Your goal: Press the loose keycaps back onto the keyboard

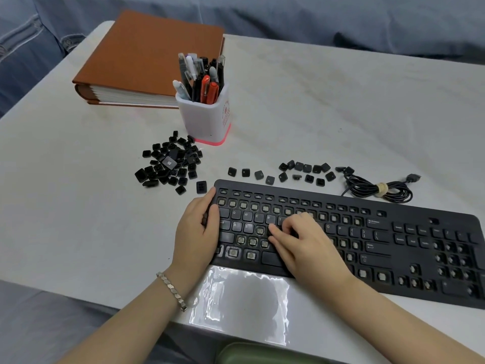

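A black keyboard [378,261] lies on the white table [328,106], many of its switches bare. The left hand [199,227] grips the keyboard's left edge, fingers curled round it. The right hand [304,243] rests on the middle letter rows with bent fingers pressing down; whether a keycap sits under them cannot be told. A heap of loose keycaps [170,162] lies beyond the keyboard's left corner, and a scattered row of keycaps [304,172] lies just behind its back edge. The coiled cable [378,189] lies behind the keyboard, and the pen holder [204,116] and brown binder [147,59] stand farther back.
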Action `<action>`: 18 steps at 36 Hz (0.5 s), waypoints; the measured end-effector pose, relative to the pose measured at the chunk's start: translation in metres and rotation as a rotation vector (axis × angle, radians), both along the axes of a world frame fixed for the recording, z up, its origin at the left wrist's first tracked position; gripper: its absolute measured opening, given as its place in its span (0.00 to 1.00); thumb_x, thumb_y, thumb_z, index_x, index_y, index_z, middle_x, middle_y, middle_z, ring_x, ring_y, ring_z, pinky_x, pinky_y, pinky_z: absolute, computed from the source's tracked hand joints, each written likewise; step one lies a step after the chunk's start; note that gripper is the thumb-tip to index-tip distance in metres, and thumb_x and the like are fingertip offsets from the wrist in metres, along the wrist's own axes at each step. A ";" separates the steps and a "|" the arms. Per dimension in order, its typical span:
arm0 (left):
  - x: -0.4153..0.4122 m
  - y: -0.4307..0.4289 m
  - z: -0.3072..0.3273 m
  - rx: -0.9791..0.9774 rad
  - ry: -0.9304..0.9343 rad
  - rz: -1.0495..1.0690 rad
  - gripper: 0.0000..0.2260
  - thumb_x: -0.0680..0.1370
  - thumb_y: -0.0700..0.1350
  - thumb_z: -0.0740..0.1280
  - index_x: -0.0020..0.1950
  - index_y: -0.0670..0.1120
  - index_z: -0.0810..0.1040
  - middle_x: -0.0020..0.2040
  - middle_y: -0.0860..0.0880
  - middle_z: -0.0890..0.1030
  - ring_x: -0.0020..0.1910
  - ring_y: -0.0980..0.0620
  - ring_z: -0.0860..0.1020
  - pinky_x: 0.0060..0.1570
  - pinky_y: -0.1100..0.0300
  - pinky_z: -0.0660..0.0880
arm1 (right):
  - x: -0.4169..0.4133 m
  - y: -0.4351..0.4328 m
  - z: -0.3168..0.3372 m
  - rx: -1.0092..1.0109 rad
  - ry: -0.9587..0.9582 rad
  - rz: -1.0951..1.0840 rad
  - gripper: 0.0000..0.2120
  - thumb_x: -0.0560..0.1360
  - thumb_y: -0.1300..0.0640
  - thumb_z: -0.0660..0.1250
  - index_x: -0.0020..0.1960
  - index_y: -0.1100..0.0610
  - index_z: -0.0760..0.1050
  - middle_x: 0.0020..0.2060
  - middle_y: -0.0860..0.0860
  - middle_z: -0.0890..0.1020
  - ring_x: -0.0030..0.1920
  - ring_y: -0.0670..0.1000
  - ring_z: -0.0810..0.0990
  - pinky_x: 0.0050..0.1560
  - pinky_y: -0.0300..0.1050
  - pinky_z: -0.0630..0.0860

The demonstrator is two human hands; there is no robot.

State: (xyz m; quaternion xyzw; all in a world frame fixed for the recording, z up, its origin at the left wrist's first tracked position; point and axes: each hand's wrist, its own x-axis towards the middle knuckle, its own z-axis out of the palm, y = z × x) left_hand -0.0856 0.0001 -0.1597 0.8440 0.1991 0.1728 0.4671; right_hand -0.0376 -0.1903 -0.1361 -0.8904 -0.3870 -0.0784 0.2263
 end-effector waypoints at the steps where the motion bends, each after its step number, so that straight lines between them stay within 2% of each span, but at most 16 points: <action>1: 0.000 0.000 0.000 -0.001 -0.001 0.000 0.16 0.80 0.37 0.59 0.68 0.44 0.73 0.51 0.62 0.74 0.51 0.74 0.71 0.49 0.82 0.62 | 0.000 0.001 0.001 0.010 0.012 -0.016 0.13 0.76 0.56 0.60 0.44 0.63 0.79 0.34 0.53 0.72 0.34 0.53 0.69 0.34 0.43 0.70; 5: 0.000 0.000 0.000 -0.014 -0.002 0.003 0.16 0.80 0.37 0.59 0.67 0.44 0.73 0.52 0.63 0.74 0.51 0.75 0.70 0.49 0.82 0.61 | -0.002 0.005 0.003 0.070 0.201 -0.111 0.08 0.72 0.55 0.66 0.42 0.59 0.82 0.35 0.50 0.73 0.39 0.48 0.70 0.40 0.33 0.67; 9: 0.000 -0.001 0.001 -0.019 -0.002 0.002 0.16 0.80 0.37 0.59 0.67 0.45 0.73 0.52 0.61 0.75 0.50 0.73 0.71 0.48 0.81 0.62 | 0.004 0.008 0.010 0.064 0.446 -0.187 0.09 0.73 0.55 0.70 0.53 0.54 0.81 0.41 0.45 0.73 0.48 0.45 0.70 0.49 0.27 0.60; 12: 0.000 -0.001 0.001 -0.023 -0.001 0.003 0.16 0.80 0.37 0.59 0.68 0.46 0.73 0.52 0.61 0.75 0.50 0.73 0.71 0.48 0.81 0.62 | 0.006 0.007 0.010 0.046 0.465 -0.184 0.10 0.73 0.53 0.69 0.54 0.53 0.80 0.41 0.42 0.71 0.49 0.43 0.67 0.51 0.30 0.60; 18: -0.001 -0.001 0.001 -0.022 0.001 0.002 0.16 0.80 0.37 0.59 0.68 0.45 0.73 0.52 0.61 0.74 0.50 0.74 0.71 0.49 0.82 0.62 | 0.004 0.007 0.009 0.063 0.447 -0.137 0.11 0.74 0.55 0.68 0.55 0.56 0.79 0.41 0.42 0.69 0.49 0.41 0.65 0.50 0.28 0.59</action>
